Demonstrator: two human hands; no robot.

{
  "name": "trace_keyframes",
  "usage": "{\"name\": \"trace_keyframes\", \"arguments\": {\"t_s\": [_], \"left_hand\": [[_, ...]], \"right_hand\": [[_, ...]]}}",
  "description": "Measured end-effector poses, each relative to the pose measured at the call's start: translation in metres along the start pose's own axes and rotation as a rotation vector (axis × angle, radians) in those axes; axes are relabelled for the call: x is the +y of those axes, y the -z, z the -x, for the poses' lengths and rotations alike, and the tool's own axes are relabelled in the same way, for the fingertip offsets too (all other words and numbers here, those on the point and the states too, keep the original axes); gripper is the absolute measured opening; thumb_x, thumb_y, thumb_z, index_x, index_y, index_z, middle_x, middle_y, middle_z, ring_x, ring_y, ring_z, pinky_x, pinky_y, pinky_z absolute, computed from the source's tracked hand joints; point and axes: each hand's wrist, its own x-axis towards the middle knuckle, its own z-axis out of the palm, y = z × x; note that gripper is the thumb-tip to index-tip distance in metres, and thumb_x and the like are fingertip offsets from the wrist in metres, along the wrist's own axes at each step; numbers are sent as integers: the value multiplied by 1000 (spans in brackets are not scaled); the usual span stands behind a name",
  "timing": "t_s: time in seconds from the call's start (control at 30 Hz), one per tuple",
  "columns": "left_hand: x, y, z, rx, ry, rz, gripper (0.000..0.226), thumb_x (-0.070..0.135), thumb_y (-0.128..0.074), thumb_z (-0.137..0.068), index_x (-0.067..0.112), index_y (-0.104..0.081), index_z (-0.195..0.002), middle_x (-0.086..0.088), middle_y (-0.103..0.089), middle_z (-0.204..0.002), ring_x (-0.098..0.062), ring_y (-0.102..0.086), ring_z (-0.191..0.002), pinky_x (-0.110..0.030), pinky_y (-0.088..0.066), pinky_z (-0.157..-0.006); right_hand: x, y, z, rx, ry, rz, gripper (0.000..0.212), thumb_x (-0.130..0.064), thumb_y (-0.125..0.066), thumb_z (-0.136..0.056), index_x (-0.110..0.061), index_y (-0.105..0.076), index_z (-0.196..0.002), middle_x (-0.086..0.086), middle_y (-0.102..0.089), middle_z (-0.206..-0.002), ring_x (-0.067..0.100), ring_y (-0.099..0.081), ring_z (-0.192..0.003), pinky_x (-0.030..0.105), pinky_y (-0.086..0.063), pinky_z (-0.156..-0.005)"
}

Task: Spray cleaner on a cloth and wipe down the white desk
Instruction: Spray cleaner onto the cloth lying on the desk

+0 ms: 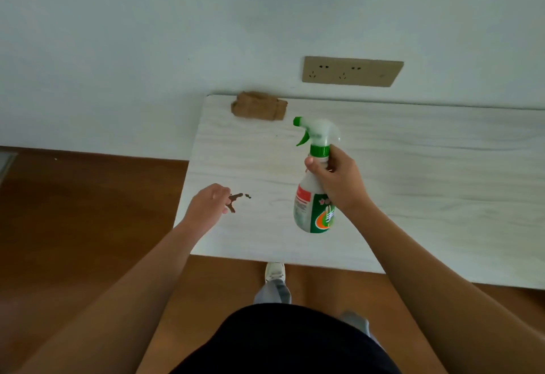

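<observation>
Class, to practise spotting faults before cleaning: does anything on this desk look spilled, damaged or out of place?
Yes: a brown stain lies near the left edge of the desk, beside the left hand. It stands out against the pale top.

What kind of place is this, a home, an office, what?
Most likely a plain room in a home or dorm: a white desk pushed against a bare painted wall, a socket panel on that wall just above it, and a wooden floor.

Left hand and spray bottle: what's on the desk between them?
Head view: a dark brown stain beside the left hand, then bare white desk to the spray bottle.
</observation>
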Motion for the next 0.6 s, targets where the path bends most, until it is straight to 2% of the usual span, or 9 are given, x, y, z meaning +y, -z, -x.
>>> {"name": "trace_keyframes", "arguments": {"t_s": [0.1,0.17,0.3,0.37,0.43,0.53,0.6], "left_hand": [[0,19,-17,4,-43,-162,26,40,-45,-102,22,-64,-108,2,-70,-109,-19,-68,-100,-36,-50,-77],[3,28,-27,12,-77,-261,28,44,-44,-103,25,-62,-114,5,-67,-114,-16,-65,-102,-33,-49,-75],[10,36,-45,40,-157,-390,34,44,-43,-104,24,-60,-125,7,-64,-128,-15,-63,-108,-38,-55,-91],[10,38,-54,69,-182,-444,37,44,-44,-104,22,-59,-131,5,-62,-134,-16,-62,-114,-36,-53,-94],[8,39,-63,99,-199,-493,42,46,-45,-105,21,-57,-136,2,-59,-139,-18,-61,-119,-34,-50,-94],[0,36,-76,144,-234,-581,48,45,-44,-106,16,-53,-143,-4,-55,-147,-23,-54,-133,-38,-47,-105],[-7,32,-85,159,-230,-653,53,47,-42,-106,16,-48,-149,-7,-46,-157,-27,-43,-145,-43,-40,-114]], "right_hand": [[-4,-15,-21,-45,-35,-2,24,-55,-57,-93,-31,-58,-97,-7,-66,-83,0,-64,-72,26,-50,-67],[-4,-22,-32,-61,-74,-22,16,-50,-55,-96,-35,-55,-96,-10,-64,-82,-5,-62,-68,23,-47,-67],[-8,-27,-53,-124,-123,-22,12,-36,-60,-96,-24,-60,-99,-1,-71,-88,7,-69,-73,28,-55,-71],[-10,-27,-62,-181,-134,-17,19,-33,-65,-94,-17,-63,-103,3,-74,-92,10,-72,-75,22,-56,-66],[-10,-27,-71,-221,-133,0,21,-33,-67,-92,-17,-65,-105,2,-75,-88,10,-73,-72,15,-53,-59],[-5,-31,-89,-265,-163,23,19,-33,-68,-92,-20,-65,-107,0,-76,-94,13,-74,-74,25,-56,-67],[1,-37,-103,-293,-167,52,18,-33,-67,-92,-23,-65,-107,-2,-76,-97,12,-74,-74,27,-54,-68]]}}
